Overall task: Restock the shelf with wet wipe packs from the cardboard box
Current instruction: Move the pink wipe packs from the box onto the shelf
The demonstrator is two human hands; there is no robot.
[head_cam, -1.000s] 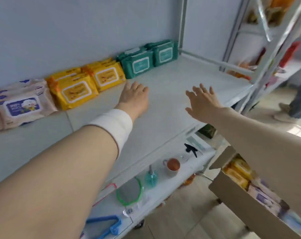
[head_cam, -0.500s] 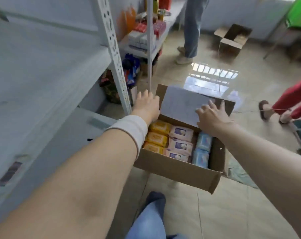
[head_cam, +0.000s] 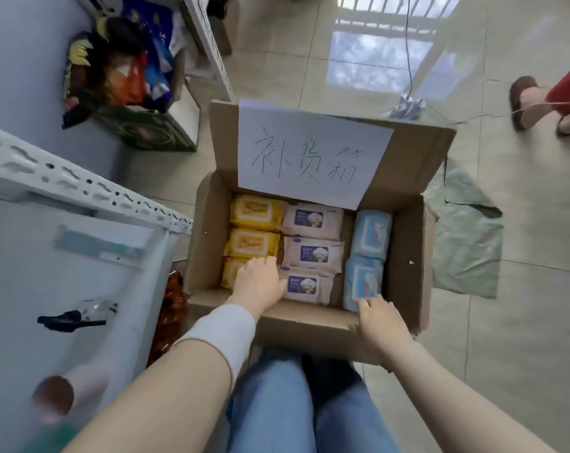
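An open cardboard box (head_cam: 404,256) stands on the floor in front of my legs. It holds yellow wet wipe packs (head_cam: 254,209) on the left, pink packs (head_cam: 313,253) in the middle and light blue packs (head_cam: 371,235) on the right. My left hand (head_cam: 259,284) lies inside the box, across the nearest yellow pack and the edge of the nearest pink pack (head_cam: 306,286), fingers spread. My right hand (head_cam: 380,317) rests on the near end of the closest blue pack (head_cam: 362,279), at the box's front wall. Neither hand has lifted a pack.
The white metal shelf (head_cam: 81,191) runs along my left, with a black spray trigger (head_cam: 71,318) and small items on its lower board. Snack bags (head_cam: 120,67) sit beneath the farther shelf. A green bag (head_cam: 466,230) lies right of the box. Another person's feet (head_cam: 535,103) are at far right.
My view swung from the shelf down to the box. Both hands came off the shelf board and went down into the box onto the packs.
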